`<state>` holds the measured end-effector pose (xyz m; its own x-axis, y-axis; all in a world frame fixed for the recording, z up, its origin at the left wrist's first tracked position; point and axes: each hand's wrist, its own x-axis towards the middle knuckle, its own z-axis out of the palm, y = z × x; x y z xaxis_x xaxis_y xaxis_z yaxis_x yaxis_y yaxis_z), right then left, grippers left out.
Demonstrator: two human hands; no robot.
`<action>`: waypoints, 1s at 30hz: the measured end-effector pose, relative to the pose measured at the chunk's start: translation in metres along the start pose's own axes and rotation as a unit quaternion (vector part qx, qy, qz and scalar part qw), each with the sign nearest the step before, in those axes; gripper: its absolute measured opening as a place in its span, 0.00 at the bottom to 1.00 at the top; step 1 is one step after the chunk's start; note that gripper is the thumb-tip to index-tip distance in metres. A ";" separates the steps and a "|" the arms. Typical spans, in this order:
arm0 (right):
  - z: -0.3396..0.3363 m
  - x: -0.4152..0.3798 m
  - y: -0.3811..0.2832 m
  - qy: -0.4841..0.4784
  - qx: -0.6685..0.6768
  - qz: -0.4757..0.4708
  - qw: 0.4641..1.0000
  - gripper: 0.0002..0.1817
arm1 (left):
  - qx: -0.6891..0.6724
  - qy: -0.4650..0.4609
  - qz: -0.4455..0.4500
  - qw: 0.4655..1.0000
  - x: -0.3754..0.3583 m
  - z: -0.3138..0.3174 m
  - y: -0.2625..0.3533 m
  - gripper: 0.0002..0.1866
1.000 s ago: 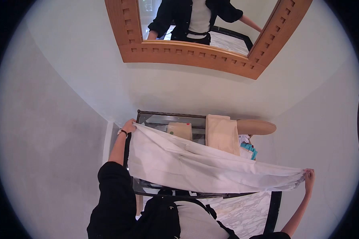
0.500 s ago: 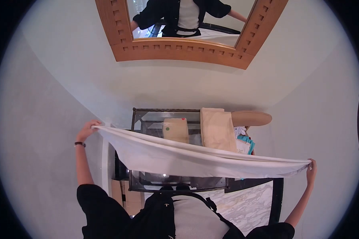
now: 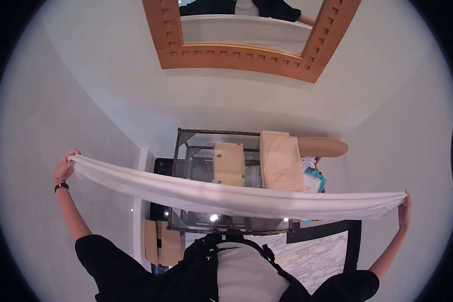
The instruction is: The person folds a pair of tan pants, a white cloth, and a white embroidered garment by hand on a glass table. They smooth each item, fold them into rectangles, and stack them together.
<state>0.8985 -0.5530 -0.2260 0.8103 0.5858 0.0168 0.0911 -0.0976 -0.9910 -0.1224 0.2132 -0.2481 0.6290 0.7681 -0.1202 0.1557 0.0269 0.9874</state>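
Note:
A long white cloth [image 3: 236, 201] is stretched sideways in the air before me, folded lengthwise along its upper edge and sagging a little in the middle. My left hand [image 3: 65, 166] is closed on its left end, fingers pinching the corner. At the far right, my right hand [image 3: 404, 209] grips the other end. Below and behind the cloth stands a glass-topped table [image 3: 194, 146] with a dark metal frame, partly covered from view. On the glass lies a beige piece with coloured dots [image 3: 229, 161]. Beside it sits a folded beige cloth [image 3: 279, 163].
A wooden-framed mirror [image 3: 236, 54] hangs on the wall ahead. Right of the table are an oval brown board [image 3: 323, 147] and a turquoise-and-white cloth item [image 3: 314, 181]. Cardboard boxes [image 3: 170, 244] stand on the floor at lower left. Marble flooring [image 3: 319, 251] shows at lower right.
My hands have moved farther apart, the left one outward to the left. The cloth is now longer, tauter and narrower, showing more of the dotted beige piece.

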 end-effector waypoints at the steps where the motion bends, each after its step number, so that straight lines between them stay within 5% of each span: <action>1: 0.010 0.001 -0.001 0.010 0.027 0.003 1.000 0.30 | -0.013 0.050 0.021 0.998 -0.003 -0.004 -0.005 0.16; 4: 0.036 0.014 0.001 0.012 0.052 0.015 0.998 0.32 | -0.041 0.237 0.019 0.970 0.002 -0.006 -0.028 0.20; 9: 0.090 0.052 0.029 0.021 -0.110 0.119 0.987 0.32 | 0.083 0.169 -0.102 0.977 0.055 0.038 -0.062 0.19; 12: 0.126 0.057 0.060 0.081 -0.184 0.092 0.975 0.26 | 0.228 0.221 -0.071 0.946 0.066 0.063 -0.106 0.22; 15: 0.156 0.061 0.082 0.038 -0.326 0.094 0.940 0.19 | 0.245 0.241 -0.074 0.936 0.063 0.090 -0.137 0.22; 17: 0.182 0.049 0.080 0.033 -0.311 0.077 0.947 0.15 | 0.297 0.191 -0.101 0.930 0.055 0.101 -0.139 0.22; 21: 0.234 0.021 0.043 -0.004 -0.295 0.049 0.954 0.12 | 0.277 0.130 -0.106 0.946 0.043 0.125 -0.111 0.15; 24: 0.271 0.002 -0.010 -0.048 -0.300 0.019 0.953 0.11 | 0.199 0.097 -0.114 0.969 0.029 0.176 -0.034 0.12; 27: 0.313 -0.018 -0.068 -0.092 -0.267 -0.001 0.959 0.12 | 0.076 0.005 -0.076 0.994 0.016 0.243 0.058 0.12; 30: 0.363 -0.045 -0.129 -0.126 -0.213 -0.017 0.969 0.12 | 0.027 -0.070 -0.019 0.997 0.014 0.256 0.077 0.10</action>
<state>0.6398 -0.2749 -0.1474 0.6398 0.7676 -0.0379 0.3890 -0.3660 -0.8454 0.0934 0.0625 -0.2005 0.7220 0.6698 -0.1736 0.2193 0.0165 0.9755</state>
